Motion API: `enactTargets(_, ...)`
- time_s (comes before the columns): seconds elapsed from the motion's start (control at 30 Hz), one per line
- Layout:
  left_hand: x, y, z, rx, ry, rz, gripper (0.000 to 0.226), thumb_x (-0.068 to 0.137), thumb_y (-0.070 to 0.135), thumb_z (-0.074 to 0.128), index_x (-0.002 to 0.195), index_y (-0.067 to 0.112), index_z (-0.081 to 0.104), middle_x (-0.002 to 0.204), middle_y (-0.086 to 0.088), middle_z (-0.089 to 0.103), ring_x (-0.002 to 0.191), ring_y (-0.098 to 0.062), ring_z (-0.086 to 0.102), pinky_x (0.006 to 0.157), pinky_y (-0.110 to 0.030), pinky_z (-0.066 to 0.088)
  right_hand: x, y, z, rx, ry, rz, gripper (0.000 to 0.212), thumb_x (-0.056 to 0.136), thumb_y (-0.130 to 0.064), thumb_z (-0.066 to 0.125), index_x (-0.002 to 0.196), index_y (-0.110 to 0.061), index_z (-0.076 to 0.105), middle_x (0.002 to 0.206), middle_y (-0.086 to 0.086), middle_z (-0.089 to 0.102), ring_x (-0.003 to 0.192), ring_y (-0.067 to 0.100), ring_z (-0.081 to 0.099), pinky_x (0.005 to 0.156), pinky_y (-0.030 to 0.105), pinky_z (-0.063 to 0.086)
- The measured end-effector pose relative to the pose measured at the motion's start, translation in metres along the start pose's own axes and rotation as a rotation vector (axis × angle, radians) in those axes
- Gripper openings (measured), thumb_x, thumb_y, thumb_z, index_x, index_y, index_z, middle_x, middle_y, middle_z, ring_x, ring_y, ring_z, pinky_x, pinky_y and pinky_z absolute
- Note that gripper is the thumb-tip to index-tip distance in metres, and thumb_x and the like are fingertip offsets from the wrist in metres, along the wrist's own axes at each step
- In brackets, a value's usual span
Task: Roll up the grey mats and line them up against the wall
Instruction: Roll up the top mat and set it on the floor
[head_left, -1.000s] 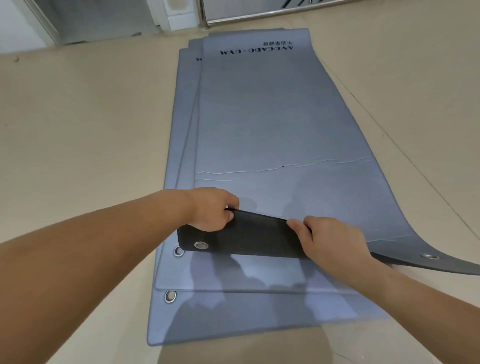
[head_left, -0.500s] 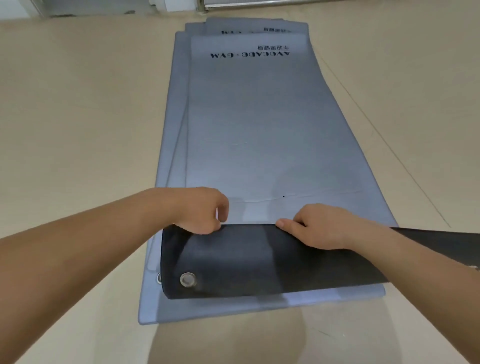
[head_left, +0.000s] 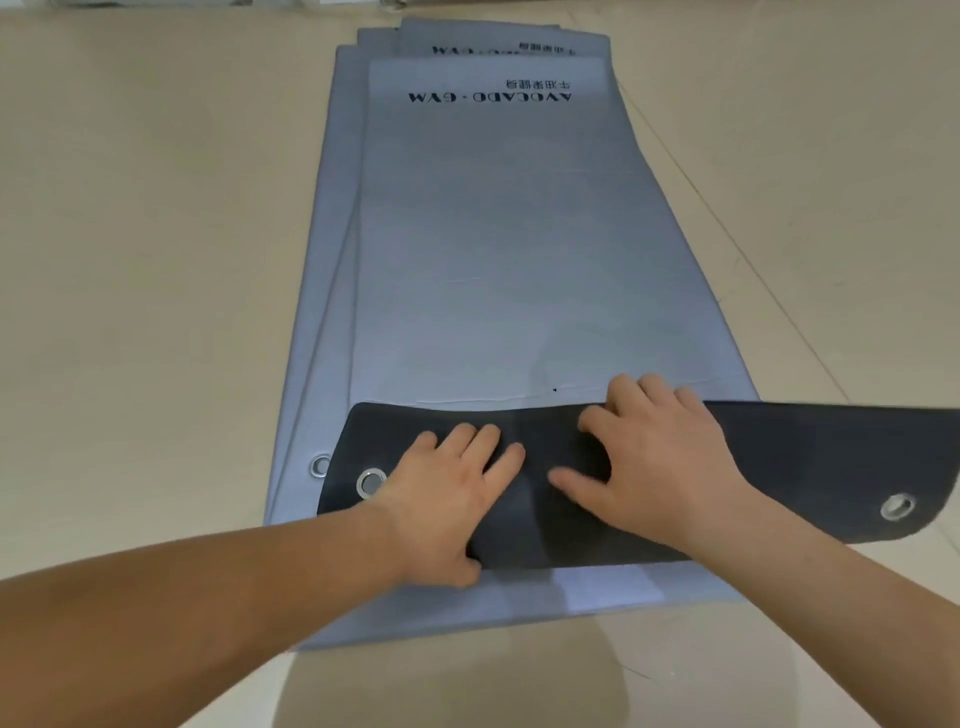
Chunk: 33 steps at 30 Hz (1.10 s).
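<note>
Flat-fingered and gripping nothing, left hand (head_left: 452, 501) and right hand (head_left: 662, 467) press the dark folded end (head_left: 810, 462) of the top grey mat (head_left: 493, 234) onto the floor stack (head_left: 317, 312). Risk: this fold sits skewed, overhanging right; rolling would likely telescope.

Two hands are in view, the left hand (head_left: 457, 499) and the right hand (head_left: 660, 467). Ahead of them lie four grey mats (head_left: 493, 234) in one stack, counted by their far edges, and two show a printed logo (head_left: 488, 97). Three metal eyelets (head_left: 370, 483) are visible: two just left of the left hand, one well right of the right hand.
</note>
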<state>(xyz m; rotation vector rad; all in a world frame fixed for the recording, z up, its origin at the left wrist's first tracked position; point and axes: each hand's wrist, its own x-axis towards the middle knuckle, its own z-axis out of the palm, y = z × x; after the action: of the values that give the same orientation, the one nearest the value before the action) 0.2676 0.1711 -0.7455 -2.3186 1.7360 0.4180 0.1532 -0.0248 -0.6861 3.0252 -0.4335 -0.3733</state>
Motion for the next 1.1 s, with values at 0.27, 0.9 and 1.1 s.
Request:
enactTargets(0.27, 0.014, -0.028, -0.007, -0.139, -0.117, -0.073, 0.131, 0.065, 0.075, 0.066, 0.162, 0.028, -0.008, 0.159, -0.007, 0.027, 0.140, -0.029, 0.034, 0.112, -0.049, 0.040, 0.004, 0.005, 0.049, -0.105, -0.267, 0.018, 0.136, 0.063, -0.088, 0.065, 0.160, -0.034, -0.014, 0.169, 0.012, 0.004, 0.154, 0.041, 0.007, 0.114, 0.065, 0.022)
enactTargets(0.9, 0.019, -0.039, -0.034, -0.738, -0.715, -0.026, 0.108, 0.041, 0.042, 0.099, 0.132, 0.061, 0.045, 0.115, 0.017, 0.067, 0.101, -0.015, 0.073, 0.090, -0.043, 0.062, 0.013, 0.031, 0.009, 0.346, -0.918, -0.040, 0.089, 0.041, -0.065, 0.095, 0.117, -0.058, 0.049, 0.109, -0.022, 0.063, 0.098, 0.009, 0.067, 0.092, 0.040, 0.058)
enactTargets(1.1, 0.005, -0.050, -0.023, -0.709, -0.689, -0.100, 0.115, 0.053, 0.052, 0.100, 0.149, 0.057, 0.038, 0.148, 0.022, 0.046, 0.132, -0.015, 0.054, 0.110, -0.040, 0.049, 0.037, 0.019, 0.016, 0.368, -1.010, -0.042, 0.098, 0.040, -0.060, 0.100, 0.126, -0.052, 0.055, 0.118, -0.019, 0.064, 0.105, 0.013, 0.066, 0.095, 0.042, 0.058)
